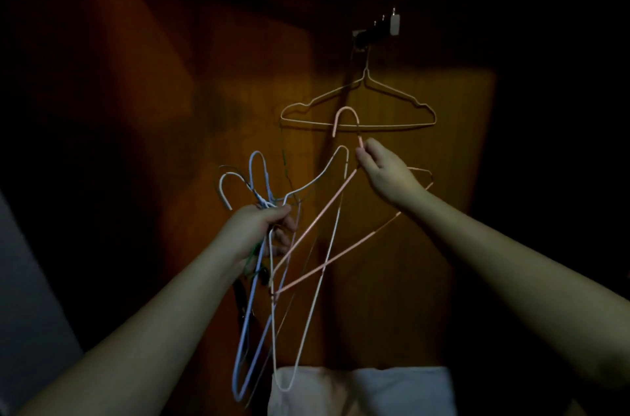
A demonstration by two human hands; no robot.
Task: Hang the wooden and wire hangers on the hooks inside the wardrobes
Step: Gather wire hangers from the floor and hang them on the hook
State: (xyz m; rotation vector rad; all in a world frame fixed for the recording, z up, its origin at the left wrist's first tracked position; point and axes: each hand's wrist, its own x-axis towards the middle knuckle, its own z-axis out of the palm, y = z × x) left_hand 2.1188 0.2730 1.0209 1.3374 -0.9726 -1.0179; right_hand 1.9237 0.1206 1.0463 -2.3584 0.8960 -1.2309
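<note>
The left hand [264,224] is raised with its fingers curled around a bunch of wire hangers [259,279]. The right hand [381,165], arm stretched forward, pinches the neck of a pink hanger [327,211] just below a pale hanger [358,108] already on the hooks [378,28].

Head camera looks forward, slightly down (close) at wardrobe panel [392,211].

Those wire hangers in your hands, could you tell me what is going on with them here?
A person is hanging wire hangers in a dim wardrobe. The left hand grips a tangled bunch of hangers. The right hand pinches the neck of a pink hanger, lifted toward the hook rack. One pale hanger already hangs there.
</note>
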